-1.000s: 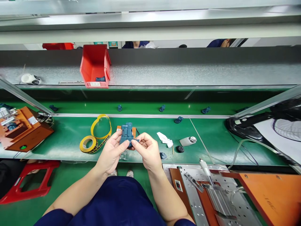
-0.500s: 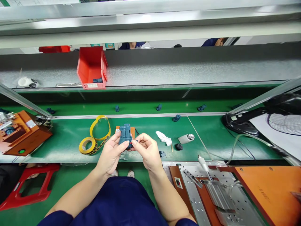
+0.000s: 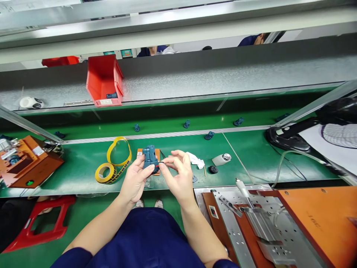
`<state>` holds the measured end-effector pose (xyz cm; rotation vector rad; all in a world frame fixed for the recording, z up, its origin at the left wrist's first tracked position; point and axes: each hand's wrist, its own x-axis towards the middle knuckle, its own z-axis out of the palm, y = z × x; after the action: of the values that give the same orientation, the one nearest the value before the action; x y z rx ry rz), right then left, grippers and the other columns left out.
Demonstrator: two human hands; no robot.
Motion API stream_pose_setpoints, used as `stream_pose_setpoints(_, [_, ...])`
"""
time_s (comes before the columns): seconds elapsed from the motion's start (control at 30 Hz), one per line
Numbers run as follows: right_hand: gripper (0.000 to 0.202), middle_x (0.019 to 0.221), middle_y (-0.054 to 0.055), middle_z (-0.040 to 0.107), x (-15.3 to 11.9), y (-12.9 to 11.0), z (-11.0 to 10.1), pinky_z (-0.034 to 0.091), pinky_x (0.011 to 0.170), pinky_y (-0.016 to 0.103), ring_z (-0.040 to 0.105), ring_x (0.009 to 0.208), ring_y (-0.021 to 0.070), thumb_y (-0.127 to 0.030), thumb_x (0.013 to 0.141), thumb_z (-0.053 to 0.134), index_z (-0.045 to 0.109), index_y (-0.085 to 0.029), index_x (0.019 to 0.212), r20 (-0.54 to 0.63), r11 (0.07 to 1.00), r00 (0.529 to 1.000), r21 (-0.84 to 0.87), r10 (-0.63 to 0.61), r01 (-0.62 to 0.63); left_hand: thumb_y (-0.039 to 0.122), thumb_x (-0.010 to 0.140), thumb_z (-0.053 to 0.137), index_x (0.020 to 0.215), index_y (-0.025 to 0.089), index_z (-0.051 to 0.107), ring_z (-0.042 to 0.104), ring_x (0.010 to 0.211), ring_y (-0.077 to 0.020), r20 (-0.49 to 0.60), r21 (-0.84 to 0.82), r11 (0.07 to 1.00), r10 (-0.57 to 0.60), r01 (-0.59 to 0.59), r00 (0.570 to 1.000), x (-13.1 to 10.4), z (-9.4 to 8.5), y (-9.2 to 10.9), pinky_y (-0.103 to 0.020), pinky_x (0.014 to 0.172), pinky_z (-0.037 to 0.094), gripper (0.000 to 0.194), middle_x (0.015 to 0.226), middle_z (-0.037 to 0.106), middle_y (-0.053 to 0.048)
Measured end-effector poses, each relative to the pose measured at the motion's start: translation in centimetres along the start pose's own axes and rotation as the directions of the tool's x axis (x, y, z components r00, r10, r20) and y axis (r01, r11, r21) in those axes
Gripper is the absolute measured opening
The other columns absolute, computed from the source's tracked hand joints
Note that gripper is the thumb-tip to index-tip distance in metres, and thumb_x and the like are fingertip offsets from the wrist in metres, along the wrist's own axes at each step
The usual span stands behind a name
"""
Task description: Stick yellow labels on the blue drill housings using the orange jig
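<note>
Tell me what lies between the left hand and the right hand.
The head view shows a dark blue part between left hand and right hand, an orange block partly hidden behind it.

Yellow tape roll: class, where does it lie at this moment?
In the head view, the tape roll lies on the green bench, just left of the left hand.

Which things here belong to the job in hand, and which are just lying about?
In hand:
- blue part, held in the left hand
- right hand, fingertips at the part's edge

Seemingly just lying about, untouched:
- yellow tape roll
- white tissue or cloth
- white bottle
</note>
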<state>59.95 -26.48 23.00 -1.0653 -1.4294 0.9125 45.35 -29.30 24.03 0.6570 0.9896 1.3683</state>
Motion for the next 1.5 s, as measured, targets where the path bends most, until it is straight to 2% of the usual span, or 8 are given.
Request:
stream_pose_setpoints(0.17, [0.017, 0.119, 0.009, 0.047, 0.5, 0.5, -1.9, 0.060, 0.089, 0.040, 0.052, 0.120, 0.0256, -0.038, 0.083, 0.074, 0.071, -0.026, 0.096, 0.006, 0.975, 0.992, 0.187, 0.124, -0.123, 0.028, 0.079, 0.079, 0.120, 0.019, 0.068, 0.067, 0.114, -0.0267, 0.017, -0.047, 0.998, -0.044, 0.044, 0.999, 0.2, 0.1, -0.1, -0.034, 0.094, 0.055, 0.043, 0.124, 0.070, -0.012])
stream_pose_setpoints(0.3, [0.013, 0.116, 0.008, 0.049, 0.6, 0.7, -2.4, 0.056, 0.094, 0.039, 0.054, 0.118, 0.0251, -0.037, 0.081, 0.076, 0.073, -0.025, 0.085, 0.173, 0.928, 0.974, 0.318, 0.145, -0.195, 0.028, 0.081, 0.078, 0.123, 0.020, 0.066, 0.066, 0.115, -0.0265, 0.079, -0.067, 0.995, -0.069, 0.074, 0.994, 0.3, 0.1, -0.5, -0.034, 0.096, 0.054, 0.045, 0.124, 0.070, -0.012])
stream_pose_setpoints(0.4, [0.014, 0.116, 0.007, 0.049, 0.4, 0.6, -2.3, 0.055, 0.094, 0.037, 0.056, 0.114, 0.0231, -0.036, 0.079, 0.078, 0.072, -0.024, 0.080, 0.213, 0.895, 0.962, 0.375, 0.169, -0.240, 0.027, 0.083, 0.076, 0.124, 0.019, 0.065, 0.066, 0.115, -0.0250, 0.107, -0.082, 0.993, -0.076, 0.085, 0.991, 0.3, 0.3, -1.1, -0.032, 0.096, 0.053, 0.043, 0.123, 0.071, -0.012])
stream_pose_setpoints(0.67, [0.019, 0.108, 0.005, 0.051, 0.7, 0.5, -2.4, 0.052, 0.096, 0.037, 0.059, 0.103, 0.0200, -0.038, 0.076, 0.081, 0.071, -0.022, 0.072, 0.231, 0.845, 0.948, 0.441, 0.218, -0.302, 0.029, 0.081, 0.079, 0.129, 0.020, 0.062, 0.064, 0.119, -0.0273, 0.140, -0.123, 0.985, -0.104, 0.122, 0.985, 0.4, 0.8, -1.5, -0.039, 0.103, 0.050, 0.052, 0.127, 0.068, -0.013])
stream_pose_setpoints(1.0, [0.020, 0.107, 0.004, 0.051, 1.0, 0.8, -2.3, 0.052, 0.092, 0.035, 0.059, 0.100, 0.0198, -0.038, 0.074, 0.082, 0.071, -0.022, 0.070, 0.266, 0.814, 0.932, 0.466, 0.246, -0.347, 0.028, 0.083, 0.077, 0.128, 0.019, 0.063, 0.064, 0.118, -0.0250, 0.165, -0.131, 0.984, -0.098, 0.121, 0.981, 0.5, 0.8, -1.8, -0.034, 0.100, 0.051, 0.048, 0.129, 0.067, -0.012])
stream_pose_setpoints(1.13, [0.020, 0.107, 0.004, 0.051, 1.0, 0.8, -2.3, 0.052, 0.094, 0.036, 0.060, 0.100, 0.0196, -0.038, 0.073, 0.083, 0.071, -0.022, 0.070, 0.266, 0.815, 0.931, 0.461, 0.251, -0.352, 0.029, 0.082, 0.078, 0.126, 0.019, 0.065, 0.064, 0.119, -0.0260, 0.158, -0.118, 0.986, -0.102, 0.122, 0.982, 0.4, 0.6, -1.9, -0.035, 0.101, 0.050, 0.048, 0.129, 0.067, -0.013])
stream_pose_setpoints(1.37, [0.018, 0.105, 0.003, 0.051, 1.0, 0.8, -2.1, 0.053, 0.088, 0.033, 0.062, 0.097, 0.0178, -0.034, 0.075, 0.081, 0.069, -0.021, 0.070, 0.262, 0.828, 0.937, 0.453, 0.231, -0.331, 0.028, 0.082, 0.078, 0.125, 0.019, 0.066, 0.066, 0.115, -0.0265, 0.164, -0.098, 0.990, -0.087, 0.104, 0.983, 0.2, 0.6, -1.7, -0.037, 0.102, 0.051, 0.045, 0.126, 0.069, -0.012])
stream_pose_setpoints(1.5, [0.019, 0.102, 0.003, 0.050, 0.8, 0.7, -1.8, 0.054, 0.087, 0.033, 0.062, 0.096, 0.0178, -0.033, 0.076, 0.079, 0.067, -0.020, 0.070, 0.240, 0.878, 0.949, 0.384, 0.205, -0.286, 0.026, 0.080, 0.079, 0.124, 0.019, 0.067, 0.066, 0.116, -0.0267, 0.148, -0.080, 0.992, -0.082, 0.094, 0.986, 0.2, 0.6, -1.7, -0.037, 0.102, 0.051, 0.046, 0.125, 0.070, -0.012])
